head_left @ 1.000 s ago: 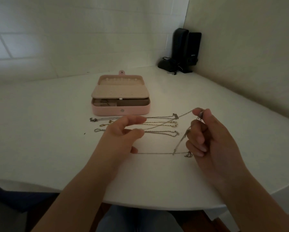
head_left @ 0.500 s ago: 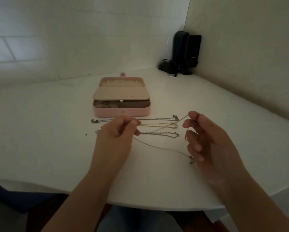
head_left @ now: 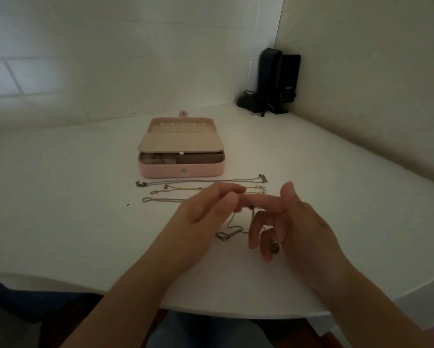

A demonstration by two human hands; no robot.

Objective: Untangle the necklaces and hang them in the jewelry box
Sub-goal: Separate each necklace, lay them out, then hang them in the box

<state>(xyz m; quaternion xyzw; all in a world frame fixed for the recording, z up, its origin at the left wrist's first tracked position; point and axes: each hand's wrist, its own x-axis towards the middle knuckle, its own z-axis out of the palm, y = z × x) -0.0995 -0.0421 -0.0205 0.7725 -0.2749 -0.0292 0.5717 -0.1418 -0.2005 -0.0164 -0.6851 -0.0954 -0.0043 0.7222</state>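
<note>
Necklaces: a silver chain (head_left: 232, 228) dangles between my hands above the white table (head_left: 60, 197), my left hand (head_left: 206, 214) and right hand (head_left: 294, 222) pinching it at touching fingertips. Three more chains (head_left: 201, 189) lie in rows before the open pink jewelry box (head_left: 182, 149). Black speakers (head_left: 276, 81) stand in the walls' corner.

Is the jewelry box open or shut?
Open: the jewelry box lid lies flipped back, hooks showing, with the lower tray exposed.

Chain (head_left: 232, 223) partly behind blurred hands (head_left: 238, 204)
</note>
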